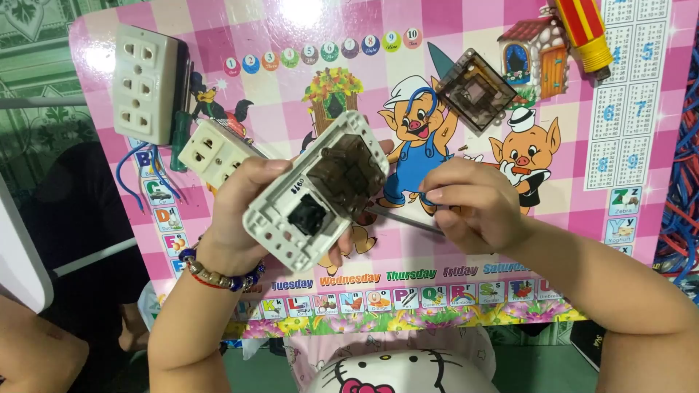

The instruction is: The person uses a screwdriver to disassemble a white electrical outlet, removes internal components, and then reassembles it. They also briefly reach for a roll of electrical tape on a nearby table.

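Observation:
My left hand (240,211) grips a white electrical faceplate (280,218) turned back side up, with a smoky brown module (349,171) and a black module (307,216) set in it. My right hand (473,204) is closed around a thin metal screwdriver shaft (404,220) whose tip points at the plate, and it also pinches a blue wire (428,109) that loops up to a loose brown transparent switch block (475,89). Both hands hover over a small pink checked children's table (291,44) printed with cartoon pigs.
A white triple socket (145,81) lies at the table's far left, a smaller white double socket (213,151) with blue wires beside it. A red and yellow screwdriver handle (586,33) rests at the top right. Blue and red wire bundles (681,211) hang off the right edge.

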